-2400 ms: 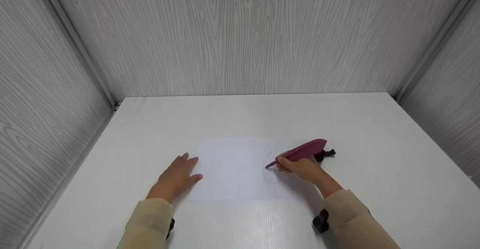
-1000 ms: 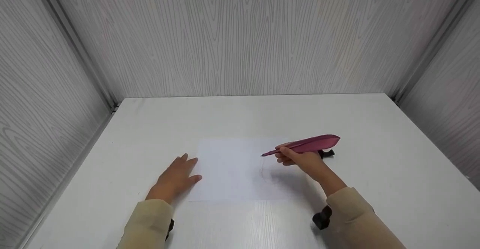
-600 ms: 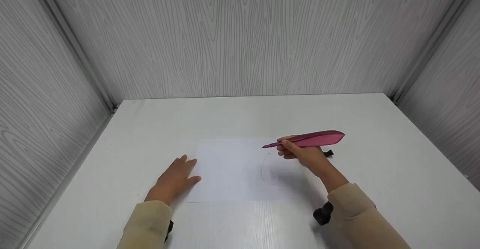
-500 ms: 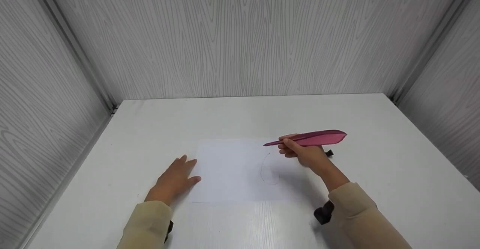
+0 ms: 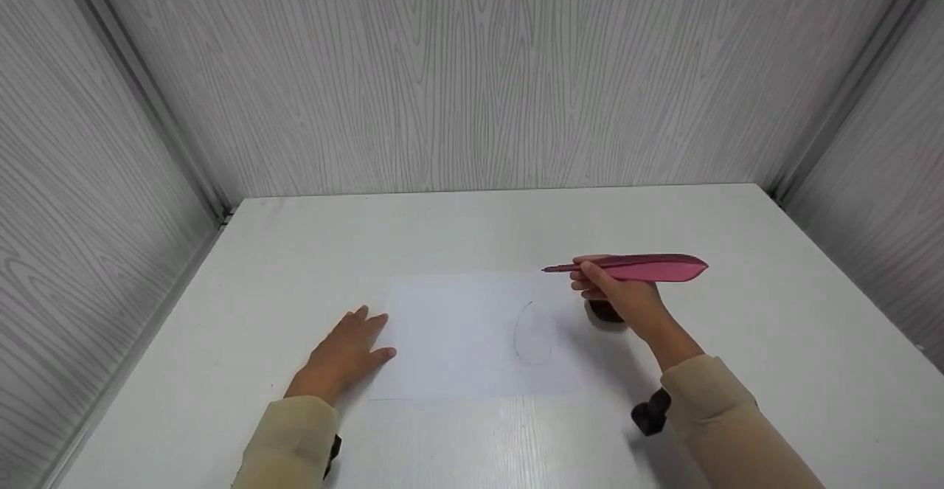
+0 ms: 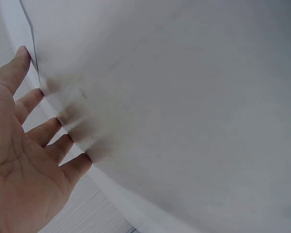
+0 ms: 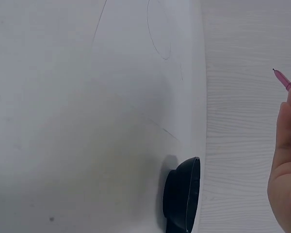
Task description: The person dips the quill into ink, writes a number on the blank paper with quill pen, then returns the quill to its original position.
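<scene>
In the head view a white sheet of paper (image 5: 450, 338) lies on the table, with a thin oval line drawn on its right half. My left hand (image 5: 343, 352) rests at the sheet's left edge, fingers spread; in the left wrist view the fingertips touch the paper's edge. Above the paper's far right corner my right hand (image 5: 619, 293) pinches a dark pink feather pen (image 5: 660, 268), its tip pointing left and lifted off the sheet. Partly hidden under that hand is a small dark bowl-shaped object (image 5: 606, 312). The right wrist view shows this object (image 7: 182, 194) as black and cup-like.
The white table (image 5: 472, 231) is bounded by grey wood-grain panels, one at the back (image 5: 472, 76) and one at each side. A black device (image 5: 650, 413) sits at the right wrist, beside the beige sleeve.
The right hand has lifted the feather pen off the drawn line and moved it away and to the right. The oval line and more of the dark object now show. The left hand stays put.
</scene>
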A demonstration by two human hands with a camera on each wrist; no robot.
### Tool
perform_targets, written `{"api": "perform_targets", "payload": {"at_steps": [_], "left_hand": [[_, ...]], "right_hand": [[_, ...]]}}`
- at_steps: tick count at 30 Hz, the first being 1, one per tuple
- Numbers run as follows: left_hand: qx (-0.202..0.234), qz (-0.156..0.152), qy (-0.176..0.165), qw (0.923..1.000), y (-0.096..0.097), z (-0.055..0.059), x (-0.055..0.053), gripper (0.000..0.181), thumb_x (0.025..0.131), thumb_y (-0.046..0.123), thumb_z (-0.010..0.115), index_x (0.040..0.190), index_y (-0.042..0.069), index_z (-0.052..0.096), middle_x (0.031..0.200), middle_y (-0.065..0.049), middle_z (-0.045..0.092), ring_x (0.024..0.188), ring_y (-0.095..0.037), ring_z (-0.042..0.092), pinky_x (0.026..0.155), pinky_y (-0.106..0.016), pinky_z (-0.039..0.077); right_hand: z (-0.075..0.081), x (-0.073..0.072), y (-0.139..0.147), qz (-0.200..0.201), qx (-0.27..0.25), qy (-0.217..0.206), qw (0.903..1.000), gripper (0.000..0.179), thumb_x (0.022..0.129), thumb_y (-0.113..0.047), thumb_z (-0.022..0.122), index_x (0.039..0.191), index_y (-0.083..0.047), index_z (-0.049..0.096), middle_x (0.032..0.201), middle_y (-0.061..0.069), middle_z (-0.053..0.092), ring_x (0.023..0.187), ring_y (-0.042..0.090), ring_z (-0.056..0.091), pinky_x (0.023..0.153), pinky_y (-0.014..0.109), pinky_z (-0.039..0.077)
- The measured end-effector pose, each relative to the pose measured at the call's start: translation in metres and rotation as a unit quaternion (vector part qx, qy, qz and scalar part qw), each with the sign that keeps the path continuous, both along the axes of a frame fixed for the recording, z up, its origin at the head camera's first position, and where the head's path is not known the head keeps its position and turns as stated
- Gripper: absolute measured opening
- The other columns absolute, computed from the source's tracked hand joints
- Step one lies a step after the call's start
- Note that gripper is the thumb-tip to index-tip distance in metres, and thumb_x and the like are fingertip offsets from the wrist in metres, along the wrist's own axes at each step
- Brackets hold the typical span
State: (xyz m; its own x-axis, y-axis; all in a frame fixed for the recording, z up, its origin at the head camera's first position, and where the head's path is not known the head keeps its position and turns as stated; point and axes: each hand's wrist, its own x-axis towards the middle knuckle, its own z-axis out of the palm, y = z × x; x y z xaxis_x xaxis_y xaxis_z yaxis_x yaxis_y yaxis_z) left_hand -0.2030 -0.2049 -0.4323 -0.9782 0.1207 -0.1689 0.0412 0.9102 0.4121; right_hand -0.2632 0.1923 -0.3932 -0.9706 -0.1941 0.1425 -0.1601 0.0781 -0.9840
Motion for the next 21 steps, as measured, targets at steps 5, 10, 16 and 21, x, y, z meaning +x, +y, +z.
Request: {"api": "perform_targets", "payload": {"at_steps": [5,10,16,21], "left_hand": [[0.001,-0.005,-0.008,1.0,0.0,0.003,0.001,0.063,0.094,0.03,0.061,0.147,0.007,0.036,0.154,-0.023,0.018,0.141,-0.041,0.011,0.11,-0.058,0.015],[0.0,0.001,-0.012,0.9999,0.001,0.005,0.002,0.063,0.094,0.03,0.06,0.147,0.007,0.035,0.154,-0.022,0.018,0.141,-0.041,0.011,0.109,-0.059,0.015],[-0.001,0.0,-0.009,1.0,0.001,0.004,0.002,0.063,0.094,0.031,0.06,0.147,0.007,0.035,0.154,-0.023,0.018,0.141,-0.042,0.012,0.109,-0.059,0.015],[0.001,0.0,-0.01,0.9999,0.001,0.003,0.001,0.064,0.094,0.032,0.06,0.147,0.007,0.035,0.154,-0.022,0.018,0.141,-0.041,0.012,0.109,-0.059,0.015]], "right_hand": [[-0.002,-0.004,0.01,-0.017,-0.012,0.004,0.9998,0.044,0.091,-0.026,0.067,0.119,0.007,0.061,0.101,0.016,0.07,0.088,0.019,0.069,0.081,0.036,0.054],[-0.003,-0.004,0.023,-0.034,-0.023,0.002,0.9992,0.044,0.091,-0.026,0.066,0.119,0.008,0.061,0.097,0.013,0.071,0.086,0.017,0.07,0.081,0.036,0.053],[-0.007,-0.005,0.04,-0.045,-0.019,0.004,0.9988,0.044,0.092,-0.028,0.065,0.12,0.005,0.061,0.094,0.006,0.073,0.087,0.016,0.07,0.081,0.034,0.053],[-0.011,-0.005,0.057,-0.061,-0.016,0.0,0.998,0.041,0.092,-0.029,0.065,0.119,0.002,0.063,0.095,0.007,0.073,0.087,0.015,0.07,0.079,0.032,0.054]]}}
